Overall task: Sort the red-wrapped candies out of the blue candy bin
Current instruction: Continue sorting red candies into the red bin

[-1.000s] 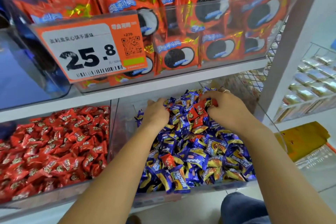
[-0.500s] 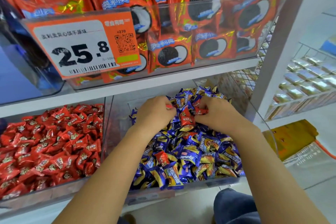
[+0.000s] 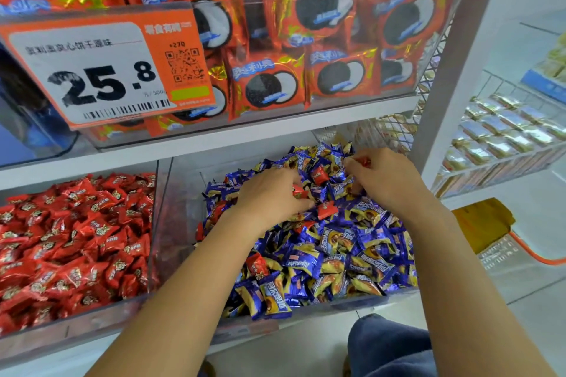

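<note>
A clear bin [image 3: 306, 312] on the lower shelf is heaped with blue-wrapped candies [image 3: 337, 257], with a few red-wrapped ones mixed in. My left hand [image 3: 269, 196] lies on the pile with fingers curled round a red candy [image 3: 297, 191]. My right hand [image 3: 386, 180] reaches to the back of the pile and pinches another red candy [image 3: 364, 161] at its fingertips. Loose red candies show at the centre [image 3: 327, 210], between the hands [image 3: 318, 174] and lower left [image 3: 256, 263].
The neighbouring clear bin [image 3: 92, 324] on the left holds only red-wrapped candies [image 3: 73, 239]. Above, a shelf bin of red cookie packs [image 3: 306, 40] carries an orange price tag [image 3: 107, 67]. A white upright [image 3: 459, 70] stands to the right, with silver packets [image 3: 502, 135] beyond.
Both hands have shifted slightly within the blue pile; my right hand has lifted a red candy at the back, and my left hand now holds a red one.
</note>
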Available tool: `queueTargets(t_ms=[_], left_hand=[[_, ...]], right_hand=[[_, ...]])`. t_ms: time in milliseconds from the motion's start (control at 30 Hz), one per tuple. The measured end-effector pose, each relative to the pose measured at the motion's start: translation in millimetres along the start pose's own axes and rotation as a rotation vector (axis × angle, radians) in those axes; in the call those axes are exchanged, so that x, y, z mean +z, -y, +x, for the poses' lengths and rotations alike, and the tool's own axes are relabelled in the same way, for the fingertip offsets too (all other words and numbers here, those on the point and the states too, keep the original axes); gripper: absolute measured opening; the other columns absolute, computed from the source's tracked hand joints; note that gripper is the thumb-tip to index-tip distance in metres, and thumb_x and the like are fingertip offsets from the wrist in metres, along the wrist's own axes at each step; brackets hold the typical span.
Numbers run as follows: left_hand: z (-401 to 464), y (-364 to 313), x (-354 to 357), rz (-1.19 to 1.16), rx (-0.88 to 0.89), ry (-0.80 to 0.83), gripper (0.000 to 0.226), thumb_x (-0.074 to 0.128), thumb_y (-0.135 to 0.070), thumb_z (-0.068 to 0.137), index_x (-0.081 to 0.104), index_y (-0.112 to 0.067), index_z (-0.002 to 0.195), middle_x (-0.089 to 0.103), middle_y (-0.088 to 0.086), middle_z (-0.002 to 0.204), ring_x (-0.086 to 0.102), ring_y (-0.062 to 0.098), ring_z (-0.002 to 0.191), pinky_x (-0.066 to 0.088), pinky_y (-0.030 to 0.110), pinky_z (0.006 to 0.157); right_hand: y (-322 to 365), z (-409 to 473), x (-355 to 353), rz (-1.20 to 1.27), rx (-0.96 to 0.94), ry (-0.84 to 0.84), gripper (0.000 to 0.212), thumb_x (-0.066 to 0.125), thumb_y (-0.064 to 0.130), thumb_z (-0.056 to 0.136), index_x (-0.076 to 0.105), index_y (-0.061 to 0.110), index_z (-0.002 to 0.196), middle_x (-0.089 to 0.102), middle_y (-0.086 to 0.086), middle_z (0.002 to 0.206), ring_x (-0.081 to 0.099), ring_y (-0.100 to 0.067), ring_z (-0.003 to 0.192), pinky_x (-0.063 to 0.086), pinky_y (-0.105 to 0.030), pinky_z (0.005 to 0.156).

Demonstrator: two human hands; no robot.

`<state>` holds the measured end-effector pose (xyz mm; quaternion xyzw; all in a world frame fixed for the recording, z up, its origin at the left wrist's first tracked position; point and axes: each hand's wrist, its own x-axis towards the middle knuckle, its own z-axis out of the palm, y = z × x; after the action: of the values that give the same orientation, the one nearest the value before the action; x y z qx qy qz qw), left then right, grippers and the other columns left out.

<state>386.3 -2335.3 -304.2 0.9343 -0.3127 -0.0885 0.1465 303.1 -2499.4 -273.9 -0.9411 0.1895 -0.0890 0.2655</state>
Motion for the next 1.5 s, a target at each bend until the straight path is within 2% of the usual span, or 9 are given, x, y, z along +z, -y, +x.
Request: queueTargets(t_ms=[233, 467, 633, 800, 933, 1067, 1200, 1300, 1500], left_hand=[[-4, 6, -10, -0.452, -0.029, -0.187, 0.034, 0.06, -0.049, 0.087, 0.064, -0.021, 0.106, 0.06, -0.004, 0.105, 0.055, 0.012, 0.093, 0.037, 0.023, 0.069], [-49, 23, -37, -0.383, -0.122, -0.157, 0.025, 0.053, -0.046, 0.09, 0.059, -0.023, 0.081, 0.067, -0.007, 0.063, 0.054, 0.003, 0.055, 0.041, 0.027, 0.059], [-72, 32, -42, -0.335, -0.161, -0.06, 0.018, 0.056, -0.046, 0.088, 0.064, -0.03, 0.084, 0.064, -0.005, 0.053, 0.054, -0.001, 0.047, 0.036, 0.023, 0.053], [-87, 36, -45, -0.214, -0.085, -0.014, 0.02, 0.066, -0.049, 0.082, 0.054, -0.033, 0.076, 0.058, -0.013, 0.082, 0.054, 0.006, 0.075, 0.035, 0.021, 0.058], [-91, 41, -42, -0.152, -0.017, 0.257, 0.031, 0.068, -0.056, 0.077, 0.062, -0.038, 0.103, 0.052, -0.021, 0.114, 0.05, 0.003, 0.106, 0.038, 0.021, 0.082], [-87, 41, -31, -0.129, 0.015, 0.325, 0.025, 0.072, -0.053, 0.075, 0.066, -0.034, 0.089, 0.057, -0.019, 0.093, 0.054, 0.001, 0.087, 0.043, 0.024, 0.071], [-80, 45, -28, -0.237, 0.03, 0.25, 0.017, 0.07, -0.048, 0.08, 0.062, -0.033, 0.077, 0.062, -0.013, 0.096, 0.057, 0.007, 0.093, 0.047, 0.032, 0.083], [-74, 41, -26, -0.307, 0.021, 0.056, 0.018, 0.063, -0.043, 0.087, 0.054, -0.032, 0.076, 0.06, -0.008, 0.089, 0.057, 0.01, 0.08, 0.044, 0.028, 0.068], [-62, 16, -15, -0.15, 0.089, -0.094, 0.012, 0.058, -0.037, 0.091, 0.053, -0.036, 0.102, 0.063, -0.004, 0.077, 0.052, 0.012, 0.058, 0.045, 0.031, 0.058]], right_hand=[[6, 3, -4, 0.179, -0.044, -0.259, 0.029, 0.043, 0.007, 0.093, 0.068, 0.016, 0.105, 0.071, -0.004, 0.1, 0.065, -0.024, 0.081, 0.051, -0.034, 0.078], [19, 10, 41, -0.174, -0.172, 0.014, 0.045, 0.057, 0.03, 0.093, 0.05, 0.021, 0.137, 0.055, -0.014, 0.127, 0.059, -0.03, 0.102, 0.048, -0.034, 0.08], [23, 9, 54, -0.284, -0.158, -0.08, 0.026, 0.055, 0.014, 0.091, 0.065, 0.021, 0.114, 0.068, -0.01, 0.105, 0.063, -0.03, 0.092, 0.05, -0.035, 0.069], [24, 9, 31, -0.015, -0.198, -0.195, 0.029, 0.054, 0.014, 0.093, 0.06, 0.025, 0.119, 0.067, -0.007, 0.1, 0.062, -0.026, 0.084, 0.042, -0.027, 0.068], [20, -11, 12, -0.045, -0.225, -0.146, 0.026, 0.05, 0.017, 0.097, 0.063, 0.025, 0.118, 0.064, -0.003, 0.076, 0.058, -0.018, 0.068, 0.034, -0.027, 0.058], [15, -30, 9, -0.115, -0.208, 0.013, 0.024, 0.057, 0.031, 0.094, 0.068, 0.022, 0.112, 0.045, 0.017, 0.063, 0.041, 0.003, 0.056, 0.032, -0.02, 0.058], [15, -42, 11, -0.216, -0.226, 0.132, 0.036, 0.062, 0.038, 0.089, 0.062, 0.024, 0.122, 0.058, 0.004, 0.08, 0.05, -0.01, 0.072, 0.035, -0.02, 0.071], [17, -41, 23, -0.302, -0.236, 0.164, 0.037, 0.061, 0.032, 0.091, 0.059, 0.022, 0.126, 0.068, -0.002, 0.097, 0.058, -0.016, 0.079, 0.037, -0.021, 0.068], [18, -33, 32, -0.277, -0.229, 0.054, 0.021, 0.056, 0.032, 0.093, 0.065, 0.017, 0.104, 0.062, 0.0, 0.075, 0.046, -0.011, 0.06, 0.034, -0.024, 0.057]])
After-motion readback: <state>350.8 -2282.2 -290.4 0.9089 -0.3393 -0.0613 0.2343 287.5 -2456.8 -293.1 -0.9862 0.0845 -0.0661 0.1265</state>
